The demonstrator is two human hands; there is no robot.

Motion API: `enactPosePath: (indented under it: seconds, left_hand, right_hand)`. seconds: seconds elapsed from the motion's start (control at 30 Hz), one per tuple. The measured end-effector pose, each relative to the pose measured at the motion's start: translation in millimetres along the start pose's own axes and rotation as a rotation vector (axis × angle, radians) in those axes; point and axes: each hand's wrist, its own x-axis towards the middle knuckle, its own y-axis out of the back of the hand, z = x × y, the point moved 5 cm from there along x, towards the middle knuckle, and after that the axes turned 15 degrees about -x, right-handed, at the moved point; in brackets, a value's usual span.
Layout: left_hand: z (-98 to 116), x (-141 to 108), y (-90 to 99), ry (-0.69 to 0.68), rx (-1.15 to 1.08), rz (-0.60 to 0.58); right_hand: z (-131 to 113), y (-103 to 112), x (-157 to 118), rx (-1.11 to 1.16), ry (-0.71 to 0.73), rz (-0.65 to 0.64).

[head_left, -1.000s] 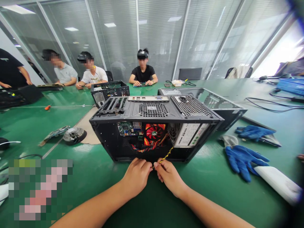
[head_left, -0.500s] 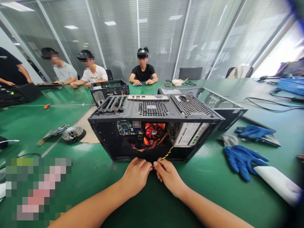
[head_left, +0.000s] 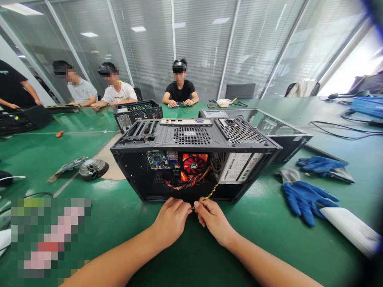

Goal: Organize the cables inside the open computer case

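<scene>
I am holding the yellow-and-black cable (head_left: 213, 191) just in front of the computer case (head_left: 194, 148). With my right hand (head_left: 213, 217) I am pinching it, the fingers closed around it; with my left hand (head_left: 172, 217) I am gripping beside them, fingers curled shut at the cable's lower end, their tips mostly hiding it. The cable is running up from my hands to the power supply (head_left: 237, 169) inside the case. The case is standing on the table (head_left: 116, 227), its open side facing me and showing a red-and-black fan (head_left: 194, 164), with multicoloured wires (head_left: 191, 184) lying below it. To the right, a blue glove (head_left: 306, 201) is touching a white object (head_left: 348, 227). To the left, a round metal part (head_left: 93, 169) is resting on the table. Across from me, a person in black (head_left: 180, 91) is handling a board (head_left: 180, 105).
</scene>
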Motion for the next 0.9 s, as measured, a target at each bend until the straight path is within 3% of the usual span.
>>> enactPosePath:
  seconds: [0.4, 0.63, 0.9]
  left_hand:
    - [2.0, -3.7, -0.1, -0.029, -0.021, 0.007]
    - [4.2, -3.7, 5.4, -0.074, 0.061, 0.085]
    - [1.9, -0.9, 1.8, -0.049, 0.082, 0.043]
  right_hand:
    - [2.4, 1.2, 0.0, 0.060, 0.000, 0.023]
    - [1.9, 1.6, 0.3, 0.043, -0.004, 0.023]
    - [0.2, 2.1, 0.3, 0.086, -0.015, 0.028]
